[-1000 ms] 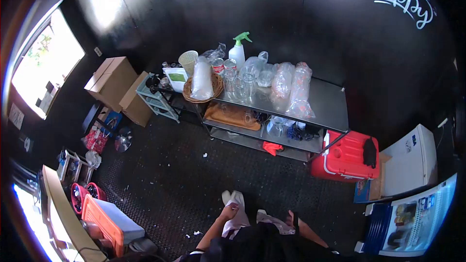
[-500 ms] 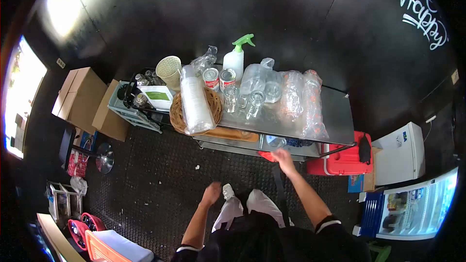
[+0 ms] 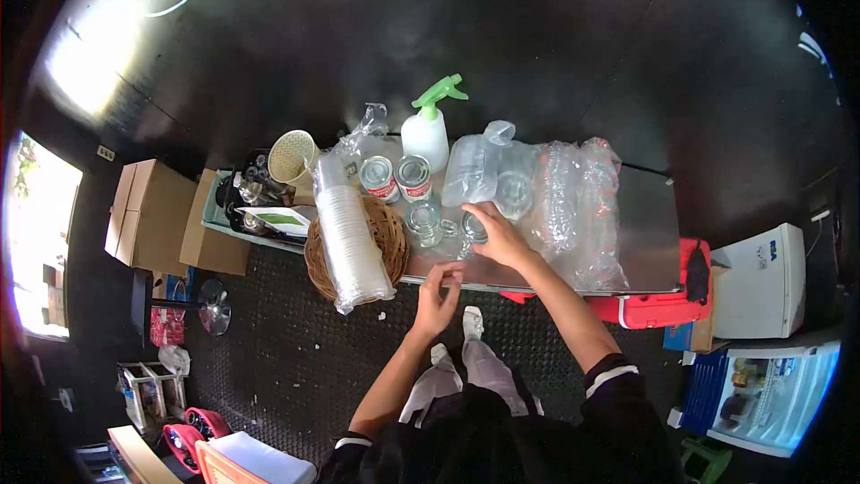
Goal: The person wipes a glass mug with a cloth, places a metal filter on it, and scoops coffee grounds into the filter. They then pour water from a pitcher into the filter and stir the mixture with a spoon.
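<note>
My right hand (image 3: 498,235) is on the right one of two glass mugs, its fingers wrapped round the rim. The other glass mug (image 3: 425,224) stands just left of it on the metal table (image 3: 640,242). My left hand (image 3: 440,298) hovers at the table's front edge below the mugs, fingers bent and apart, holding nothing. Behind the mugs are two cans (image 3: 413,177) and a white spray bottle (image 3: 425,136) with a green head. A wrapped stack of plastic cups (image 3: 349,237) lies across a wicker basket (image 3: 394,242) to the left.
Clear plastic containers (image 3: 471,170) and wrapped cup stacks (image 3: 559,197) stand on the table's right half. A dark crate of utensils (image 3: 255,202) is at the left. Beyond are cardboard boxes (image 3: 148,215), a red cooler (image 3: 658,309) and a white fridge (image 3: 761,282).
My right hand has risen from below the table's front edge to the right mug. My left hand has moved up to the table edge. The view has shifted closer to the table.
</note>
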Demonstrator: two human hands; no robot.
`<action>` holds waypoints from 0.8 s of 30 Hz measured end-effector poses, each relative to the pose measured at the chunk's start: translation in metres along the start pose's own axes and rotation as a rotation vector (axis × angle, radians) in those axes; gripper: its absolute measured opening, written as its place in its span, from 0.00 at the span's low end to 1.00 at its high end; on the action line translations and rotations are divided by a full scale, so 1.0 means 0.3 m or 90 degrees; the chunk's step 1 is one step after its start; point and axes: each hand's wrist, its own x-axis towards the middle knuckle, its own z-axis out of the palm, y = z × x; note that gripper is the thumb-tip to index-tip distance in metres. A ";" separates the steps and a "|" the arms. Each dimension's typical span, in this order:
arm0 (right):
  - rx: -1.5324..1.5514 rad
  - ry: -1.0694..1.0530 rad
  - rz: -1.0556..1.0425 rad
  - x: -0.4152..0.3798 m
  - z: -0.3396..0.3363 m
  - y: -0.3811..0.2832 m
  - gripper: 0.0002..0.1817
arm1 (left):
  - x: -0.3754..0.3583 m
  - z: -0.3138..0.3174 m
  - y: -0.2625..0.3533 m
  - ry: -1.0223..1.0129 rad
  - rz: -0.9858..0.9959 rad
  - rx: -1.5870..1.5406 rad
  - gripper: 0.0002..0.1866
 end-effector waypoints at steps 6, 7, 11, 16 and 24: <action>0.052 0.190 0.008 -0.084 -0.101 -0.085 0.36 | 0.014 -0.040 0.020 0.034 -0.092 -0.001 0.10; 0.052 0.188 0.014 -0.084 -0.106 -0.075 0.36 | 0.016 -0.043 0.023 0.041 -0.108 0.001 0.10; 0.077 0.233 0.001 -0.108 -0.105 -0.042 0.36 | 0.030 -0.039 0.019 0.038 -0.117 -0.025 0.09; 0.235 0.346 0.091 -0.158 -0.059 0.038 0.36 | 0.077 -0.035 0.052 0.033 -0.096 -0.024 0.09; 0.840 0.480 0.354 -0.311 0.000 0.042 0.26 | 0.088 0.001 0.031 0.022 -0.110 -0.120 0.09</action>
